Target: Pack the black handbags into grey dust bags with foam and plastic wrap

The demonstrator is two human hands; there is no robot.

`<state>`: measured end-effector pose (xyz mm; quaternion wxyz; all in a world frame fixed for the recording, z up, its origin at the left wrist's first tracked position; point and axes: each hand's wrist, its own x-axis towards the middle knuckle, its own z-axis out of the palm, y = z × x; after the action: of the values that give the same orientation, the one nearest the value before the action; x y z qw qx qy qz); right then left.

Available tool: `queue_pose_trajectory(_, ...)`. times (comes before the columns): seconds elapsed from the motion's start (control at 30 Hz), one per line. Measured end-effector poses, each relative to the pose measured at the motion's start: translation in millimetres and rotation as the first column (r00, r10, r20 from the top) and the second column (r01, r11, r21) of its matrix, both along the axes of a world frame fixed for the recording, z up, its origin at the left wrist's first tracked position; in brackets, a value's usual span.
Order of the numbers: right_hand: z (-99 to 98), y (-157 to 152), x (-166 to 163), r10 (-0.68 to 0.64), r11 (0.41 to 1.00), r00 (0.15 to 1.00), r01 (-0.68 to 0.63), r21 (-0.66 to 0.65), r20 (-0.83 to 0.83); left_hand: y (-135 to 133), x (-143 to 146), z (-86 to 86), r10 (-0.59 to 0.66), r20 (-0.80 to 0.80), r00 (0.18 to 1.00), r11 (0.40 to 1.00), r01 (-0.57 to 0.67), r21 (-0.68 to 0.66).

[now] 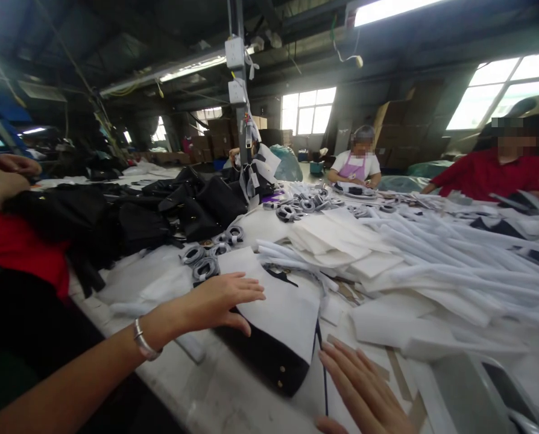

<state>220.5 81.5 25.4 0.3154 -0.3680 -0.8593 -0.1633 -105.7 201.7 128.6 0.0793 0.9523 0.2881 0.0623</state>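
A black bag (260, 349) lies on the white table (206, 398), a pale sheet (287, 313) covering its top — gold studs (282, 369) dot its near end. The left hand (226, 298) is over it, open, thumb spread from straight fingers; contact I cannot tell. The right hand (362, 386) — open too, fingers extended — is just beside the bag. Gray coils (205, 268) lie beyond.

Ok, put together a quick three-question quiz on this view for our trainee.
1. Which wrist shows a silver bracelet?
2. True or false: the white sheet lies underneath the black item with two gold studs.
3. Fill the gap: near the black item's far left corner lie several grey ____.

Key:
1. The wrist of the left hand.
2. False; the sheet lies on top.
3. Coils.
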Motion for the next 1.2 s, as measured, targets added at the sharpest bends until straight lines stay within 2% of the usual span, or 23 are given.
queue_pose_trajectory(0.07,0.9,16.8,-37.2,-0.019,1.000,0.997,0.020,-0.017,0.081,5.9,-20.4,-17.2,-0.005,-0.070,0.997,0.999,0.009,0.053)
queue_pose_trajectory(0.13,-2.0,30.1,-68.3,-0.081,0.992,0.990,0.092,-0.088,0.119,13.0,-34.8,-35.7,-0.007,-0.110,0.994,0.997,0.016,0.080)
queue_pose_trajectory(0.23,-14.4,41.9,-96.5,-0.155,0.962,0.974,0.187,-0.201,0.166,22.8,-49.6,-64.3,-0.031,-0.111,0.993,0.996,0.040,0.082)
queue_pose_trajectory(0.37,-31.9,47.9,-104.8,-0.208,0.924,0.963,0.252,-0.288,0.173,23.6,-58.6,-95.1,-0.042,-0.046,0.998,0.996,0.046,0.080)
queue_pose_trajectory(0.5,-34.9,37.0,-85.4,-0.153,0.945,0.963,0.208,-0.254,0.220,-1.5,-48.4,-111.3,-0.024,-0.012,1.000,0.994,0.025,0.106)
queue_pose_trajectory(0.67,-21.7,-14.7,-37.5,-0.090,0.977,0.922,0.154,-0.145,0.377,-65.4,-10.1,-123.3,-0.038,0.021,0.999,0.990,0.035,0.133)
queue_pose_trajectory(0.8,3.4,-49.7,-33.7,-0.150,0.963,0.889,0.230,-0.140,0.432,-96.4,8.6,-128.2,-0.047,0.060,0.997,0.991,0.039,0.126)
queue_pose_trajectory(0.9,22.1,-48.6,-53.1,-0.170,0.930,0.900,0.282,-0.237,0.402,-96.2,10.9,-127.6,-0.042,0.032,0.999,0.990,0.037,0.136)
queue_pose_trajectory(1.0,28.7,-33.7,-67.4,-0.133,0.888,0.906,0.289,-0.358,0.402,-90.4,11.8,-120.0,-0.060,0.027,0.998,0.983,0.055,0.175)
queue_pose_trajectory(1.1,19.6,-21.6,-67.7,-0.098,0.851,0.908,0.289,-0.438,0.408,-86.0,16.7,-109.4,-0.062,-0.005,0.998,0.967,0.062,0.248)
queue_pose_trajectory(1.2,3.3,-18.9,-62.4,-0.090,0.853,0.910,0.280,-0.440,0.405,-81.3,21.9,-105.6,-0.051,-0.063,0.997,0.945,0.069,0.319)
